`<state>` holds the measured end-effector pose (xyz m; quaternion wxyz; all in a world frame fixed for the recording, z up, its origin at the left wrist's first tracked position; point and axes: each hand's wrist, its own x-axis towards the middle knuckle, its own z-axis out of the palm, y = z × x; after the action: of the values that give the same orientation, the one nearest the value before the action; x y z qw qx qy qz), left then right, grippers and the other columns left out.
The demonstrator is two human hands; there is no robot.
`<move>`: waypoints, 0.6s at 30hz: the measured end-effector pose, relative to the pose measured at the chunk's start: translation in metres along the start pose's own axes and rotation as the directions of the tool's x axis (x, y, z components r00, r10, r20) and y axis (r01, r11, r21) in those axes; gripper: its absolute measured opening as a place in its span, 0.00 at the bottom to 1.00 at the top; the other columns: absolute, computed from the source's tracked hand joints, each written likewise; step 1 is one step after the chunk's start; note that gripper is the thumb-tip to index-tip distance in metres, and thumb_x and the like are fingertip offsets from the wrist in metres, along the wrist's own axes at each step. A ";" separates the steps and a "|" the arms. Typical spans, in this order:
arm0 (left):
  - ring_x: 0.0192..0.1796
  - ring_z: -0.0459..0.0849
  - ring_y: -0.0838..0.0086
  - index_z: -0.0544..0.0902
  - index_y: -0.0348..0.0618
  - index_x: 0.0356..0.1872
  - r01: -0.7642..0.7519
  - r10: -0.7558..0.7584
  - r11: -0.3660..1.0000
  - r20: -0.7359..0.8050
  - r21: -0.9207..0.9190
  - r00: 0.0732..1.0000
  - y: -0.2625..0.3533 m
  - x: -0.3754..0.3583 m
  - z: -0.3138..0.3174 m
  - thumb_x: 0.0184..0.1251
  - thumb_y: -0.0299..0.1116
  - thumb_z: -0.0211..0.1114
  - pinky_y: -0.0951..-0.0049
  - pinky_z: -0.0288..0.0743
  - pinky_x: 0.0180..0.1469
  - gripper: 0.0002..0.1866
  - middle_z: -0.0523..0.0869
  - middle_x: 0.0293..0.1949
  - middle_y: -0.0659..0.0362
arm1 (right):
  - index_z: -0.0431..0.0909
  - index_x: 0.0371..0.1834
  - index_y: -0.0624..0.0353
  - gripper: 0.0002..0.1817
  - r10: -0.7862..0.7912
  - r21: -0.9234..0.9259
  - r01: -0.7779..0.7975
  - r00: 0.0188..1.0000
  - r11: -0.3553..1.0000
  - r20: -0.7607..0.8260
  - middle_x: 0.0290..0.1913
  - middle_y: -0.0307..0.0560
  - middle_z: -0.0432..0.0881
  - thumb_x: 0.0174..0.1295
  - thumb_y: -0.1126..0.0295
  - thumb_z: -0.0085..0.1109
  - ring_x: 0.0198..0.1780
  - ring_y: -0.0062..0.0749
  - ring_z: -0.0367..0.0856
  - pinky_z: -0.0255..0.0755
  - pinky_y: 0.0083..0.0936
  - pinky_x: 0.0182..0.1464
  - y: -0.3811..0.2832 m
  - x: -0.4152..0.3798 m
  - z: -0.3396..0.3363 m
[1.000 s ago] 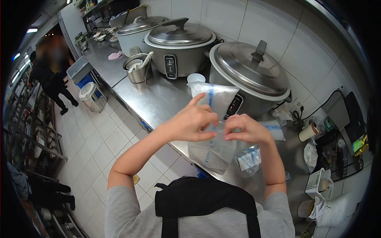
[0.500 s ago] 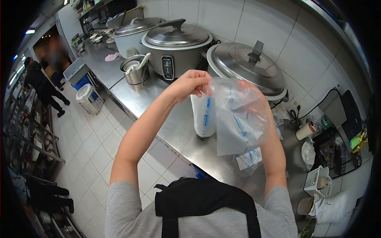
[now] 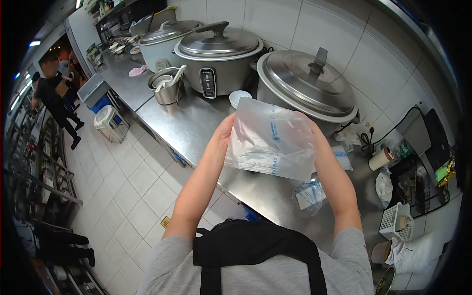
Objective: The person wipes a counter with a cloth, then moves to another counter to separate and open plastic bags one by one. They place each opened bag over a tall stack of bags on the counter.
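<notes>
I hold a clear plastic bag point(image 3: 270, 140) with blue print spread out in front of me, above the steel counter point(image 3: 196, 123). My left hand point(image 3: 227, 129) grips its left edge; only the thumb side shows. My right hand point(image 3: 312, 132) grips its right edge and is mostly hidden behind the bag. The bag hangs open-side away from me, in front of the nearest large rice cooker point(image 3: 307, 88). Whatever stands on the counter directly behind the bag is hidden.
Two more large rice cookers point(image 3: 219, 54) stand along the tiled wall. A steel pot with utensils point(image 3: 167, 88) and a small white bowl point(image 3: 240, 97) sit on the counter. A pack of bags point(image 3: 309, 195) lies near the counter edge. People stand far left in the aisle point(image 3: 54, 98).
The bag was raised and shaken open half a second ago; now both hands have lowered it and hold it spread wide and flat. The upright bagged item on the counter is now hidden behind it.
</notes>
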<state>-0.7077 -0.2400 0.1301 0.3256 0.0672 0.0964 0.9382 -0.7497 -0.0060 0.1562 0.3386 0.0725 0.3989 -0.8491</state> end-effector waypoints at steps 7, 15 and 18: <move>0.33 0.83 0.69 0.74 0.32 0.42 -0.069 0.149 0.964 -0.309 0.255 0.939 -0.013 -0.009 -0.009 0.64 0.29 0.50 0.70 0.82 0.35 0.11 0.83 0.34 0.52 | 0.77 0.34 0.61 0.07 -0.111 -0.227 0.122 0.992 0.966 0.062 0.27 0.45 0.80 0.56 0.71 0.52 0.24 0.28 0.79 0.75 0.21 0.22 0.019 0.006 -0.017; 0.33 0.83 0.76 0.74 0.33 0.39 -0.005 0.034 0.952 -0.090 0.305 0.995 -0.028 -0.020 -0.087 0.66 0.31 0.49 0.83 0.80 0.26 0.11 0.83 0.31 0.56 | 0.72 0.26 0.58 0.06 -0.002 -0.398 -0.043 0.994 0.917 -0.113 0.17 0.39 0.74 0.58 0.75 0.45 0.17 0.20 0.72 0.64 0.14 0.14 0.040 0.010 -0.020; 0.24 0.82 0.79 0.74 0.36 0.36 -0.015 0.138 0.935 -0.322 0.355 0.937 -0.039 -0.023 -0.074 0.67 0.30 0.47 0.86 0.76 0.18 0.09 0.82 0.25 0.57 | 0.73 0.26 0.58 0.07 0.013 -0.364 -0.047 0.995 0.930 -0.095 0.17 0.38 0.73 0.59 0.75 0.44 0.16 0.19 0.71 0.63 0.14 0.14 0.048 0.010 -0.032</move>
<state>-0.6806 -0.2348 0.0482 0.2496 -0.0364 0.3124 0.9159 -0.7316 -0.0098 0.1006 0.3406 0.0530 0.5639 -0.7504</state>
